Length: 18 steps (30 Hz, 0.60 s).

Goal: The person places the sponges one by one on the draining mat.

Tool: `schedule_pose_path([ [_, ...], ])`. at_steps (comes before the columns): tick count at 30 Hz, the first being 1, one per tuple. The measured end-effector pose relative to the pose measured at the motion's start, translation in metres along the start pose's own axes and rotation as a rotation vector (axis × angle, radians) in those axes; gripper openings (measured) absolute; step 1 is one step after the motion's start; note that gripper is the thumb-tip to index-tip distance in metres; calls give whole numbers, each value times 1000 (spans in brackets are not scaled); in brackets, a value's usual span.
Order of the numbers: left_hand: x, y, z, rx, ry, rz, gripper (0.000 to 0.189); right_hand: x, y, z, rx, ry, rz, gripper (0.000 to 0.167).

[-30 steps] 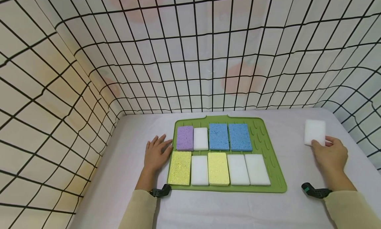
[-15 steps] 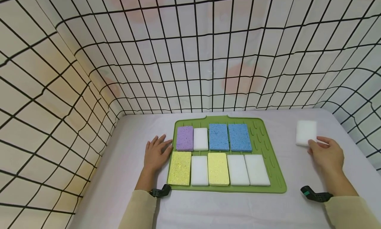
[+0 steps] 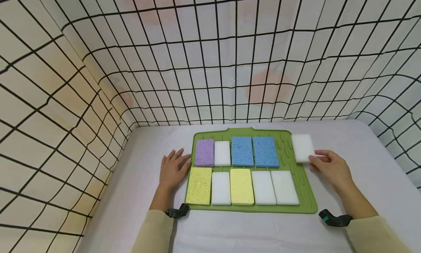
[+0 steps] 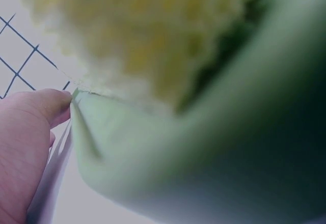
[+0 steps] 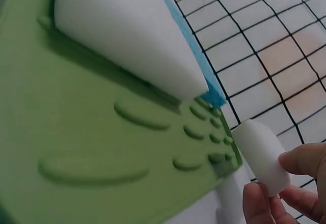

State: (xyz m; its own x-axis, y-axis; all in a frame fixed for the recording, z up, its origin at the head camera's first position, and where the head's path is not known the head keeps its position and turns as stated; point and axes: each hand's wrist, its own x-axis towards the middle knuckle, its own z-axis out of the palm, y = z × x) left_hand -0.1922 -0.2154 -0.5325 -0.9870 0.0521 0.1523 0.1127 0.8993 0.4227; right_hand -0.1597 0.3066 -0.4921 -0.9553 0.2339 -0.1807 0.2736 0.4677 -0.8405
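Observation:
A white sponge (image 3: 303,148) is pinched between thumb and fingers of my right hand (image 3: 332,169), over the upper right edge of the green mat (image 3: 307,203). In the right wrist view the same pinch shows from the side. My left hand (image 3: 172,172) lies with spread fingers at the mat's left edge, its thumb touching the rim. Two rows of sponges lie on the mat. The back row has a purple sponge (image 3: 204,153), a smaller white one and two blue sponges (image 3: 265,151). In front, yellow sponges (image 3: 198,186) and white sponges (image 3: 285,187) lie side by side.
Black wire grid panels (image 3: 210,63) stand behind and on both sides of the white-covered table (image 3: 250,233). Bare ridged mat surface (image 3: 284,150) shows right of the blue sponges. Each wrist wears a black strapped device (image 3: 334,218).
My right hand has carried the white sponge leftward, from over the table at the right to the mat's upper right edge. My left hand and the sponges on the mat have stayed put.

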Motion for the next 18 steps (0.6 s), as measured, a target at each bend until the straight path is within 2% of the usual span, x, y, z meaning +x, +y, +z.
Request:
schedule_pose_path([
  [7,0,0,0,8,-9,-7,40,1,-14,17,-46,-78,-10,65],
  [14,1,0,1,7,-6,1,40,2,-21,26,-48,-102,-7,62],
  [18,0,0,0,7,-12,-3,40,1,-21,27,-89,-99,-20,63],
])
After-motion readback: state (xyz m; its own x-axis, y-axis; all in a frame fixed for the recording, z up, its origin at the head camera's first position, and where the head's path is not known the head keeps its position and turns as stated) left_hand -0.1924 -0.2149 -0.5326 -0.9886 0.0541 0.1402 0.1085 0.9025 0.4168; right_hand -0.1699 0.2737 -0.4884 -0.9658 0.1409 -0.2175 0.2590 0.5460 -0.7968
